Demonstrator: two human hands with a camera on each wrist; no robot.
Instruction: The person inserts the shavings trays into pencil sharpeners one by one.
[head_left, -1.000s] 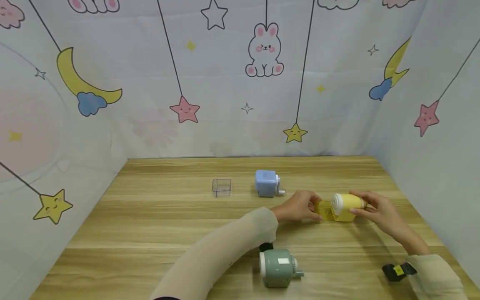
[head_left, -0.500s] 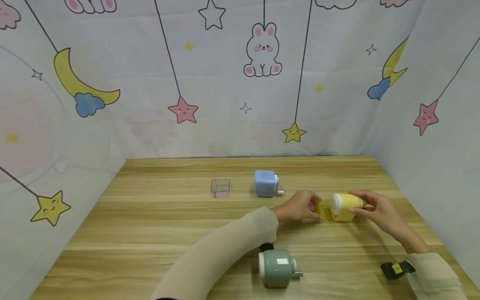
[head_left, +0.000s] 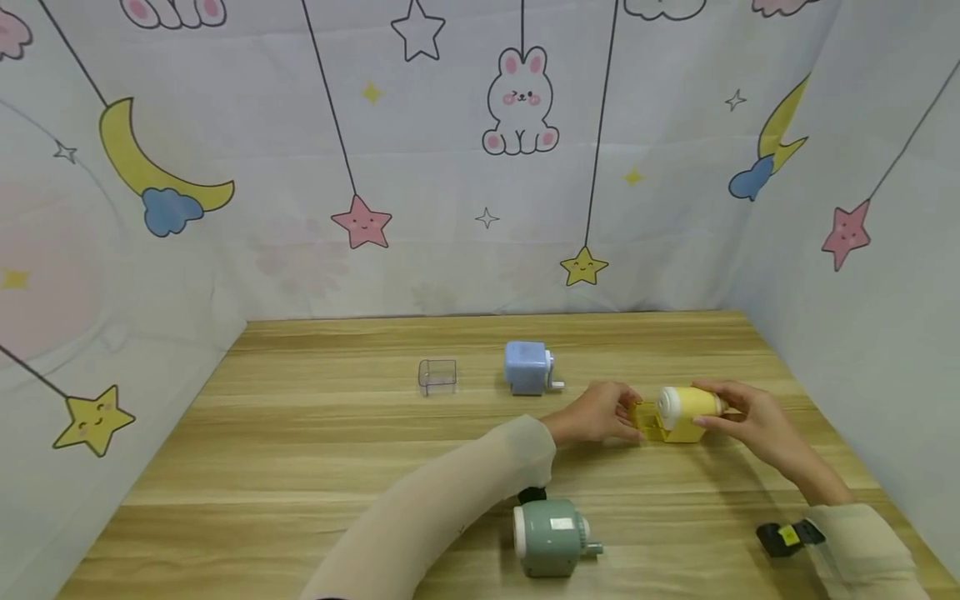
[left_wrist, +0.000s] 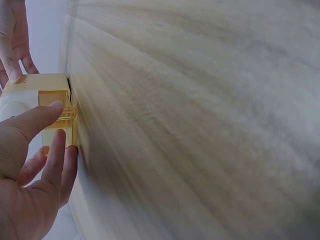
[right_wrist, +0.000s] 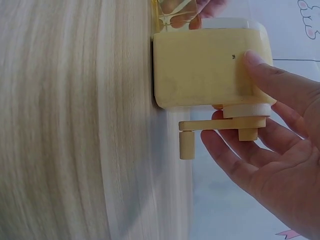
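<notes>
A yellow crank pencil sharpener (head_left: 686, 415) stands on the table at the right, its white round front facing left. My right hand (head_left: 761, 421) grips its upper body from the crank side. In the right wrist view the thumb presses the yellow side and the fingers lie near the crank (right_wrist: 210, 125). My left hand (head_left: 596, 412) pinches the clear yellow shavings drawer (left_wrist: 65, 112) between thumb and fingers. That drawer sticks out of the sharpener's lower front; how far its back end sits inside is hidden.
Behind my left hand stands a blue crank sharpener (head_left: 527, 367). A clear, empty drawer (head_left: 437, 377) lies left of it. A green crank sharpener (head_left: 551, 537) stands near the front, close to my left forearm. Printed cloth walls (head_left: 420, 275) border the wooden table (head_left: 300, 450).
The head view has shifted slightly, so the scene slides a little to the left. Both hands keep their holds on the yellow sharpener and its drawer, with no clear movement between them.
</notes>
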